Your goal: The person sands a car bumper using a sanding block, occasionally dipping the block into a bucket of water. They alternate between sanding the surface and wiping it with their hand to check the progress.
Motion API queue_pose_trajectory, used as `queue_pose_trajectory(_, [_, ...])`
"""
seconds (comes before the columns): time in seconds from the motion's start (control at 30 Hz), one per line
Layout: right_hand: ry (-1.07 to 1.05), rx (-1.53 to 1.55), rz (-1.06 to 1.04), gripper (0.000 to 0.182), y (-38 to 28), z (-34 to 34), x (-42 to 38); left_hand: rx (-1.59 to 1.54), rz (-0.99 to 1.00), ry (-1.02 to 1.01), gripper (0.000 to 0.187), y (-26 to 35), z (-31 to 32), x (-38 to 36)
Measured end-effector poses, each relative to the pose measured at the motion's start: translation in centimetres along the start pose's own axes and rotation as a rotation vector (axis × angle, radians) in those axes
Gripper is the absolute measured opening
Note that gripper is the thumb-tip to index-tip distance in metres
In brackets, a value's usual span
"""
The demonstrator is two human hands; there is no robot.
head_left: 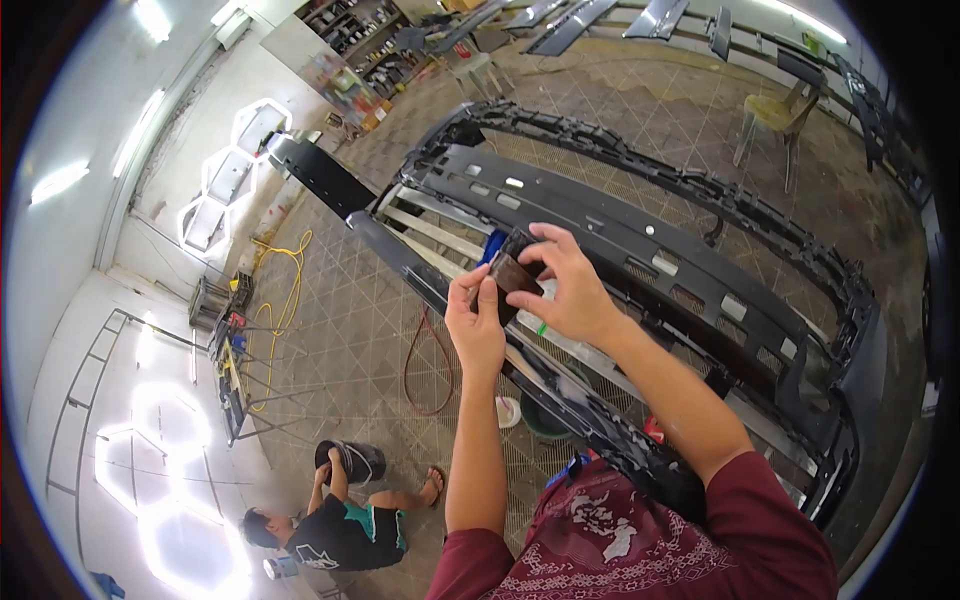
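A small dark brown, flat piece (pixel 512 275) is held up between both hands near the middle of the view. My left hand (pixel 475 310) pinches its left edge with the fingertips. My right hand (pixel 562 285) grips its right side between thumb and fingers. Behind and below the hands lie long dark car bumper parts (pixel 600 215) on a light-coloured rack (pixel 430 245). Something blue (pixel 493 246) shows just behind the piece.
Another person (pixel 345 535) crouches at the lower left, holding a black bucket (pixel 360 462). A yellow hose (pixel 285 285) and a red cord loop (pixel 428 375) lie on the floor. A chair (pixel 775 115) stands at the upper right.
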State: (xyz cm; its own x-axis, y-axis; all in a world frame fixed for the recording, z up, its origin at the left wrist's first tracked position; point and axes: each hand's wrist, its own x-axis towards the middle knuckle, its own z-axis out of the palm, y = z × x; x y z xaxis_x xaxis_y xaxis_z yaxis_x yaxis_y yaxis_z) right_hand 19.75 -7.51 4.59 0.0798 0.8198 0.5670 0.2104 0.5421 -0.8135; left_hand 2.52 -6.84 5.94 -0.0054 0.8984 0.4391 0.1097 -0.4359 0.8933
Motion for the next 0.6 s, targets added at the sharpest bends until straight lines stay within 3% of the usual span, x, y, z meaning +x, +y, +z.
queue_pose_trajectory(0.13, [-0.032, 0.019, -0.016, 0.047, 0.5, 0.8, -0.2, -0.016, -0.031, 0.021, 0.028, -0.1, -0.3, 0.0])
queue_pose_trajectory(0.2, [0.017, -0.143, -0.142, 0.046, 0.7, 0.9, 0.0, -0.021, -0.076, 0.0, 0.029, -0.2, -0.4, 0.1])
queue_pose_trajectory(0.33, [0.011, -0.267, -0.175, 0.047, 0.5, 0.2, 0.0, 0.026, -0.039, -0.033, 0.03, -0.9, -0.3, 0.3])
queue_pose_trajectory(0.6, [0.066, -0.183, -0.163, 0.052, -0.6, -0.5, 0.4, -0.059, -0.023, -0.043, 0.028, -0.8, -0.5, 0.1])
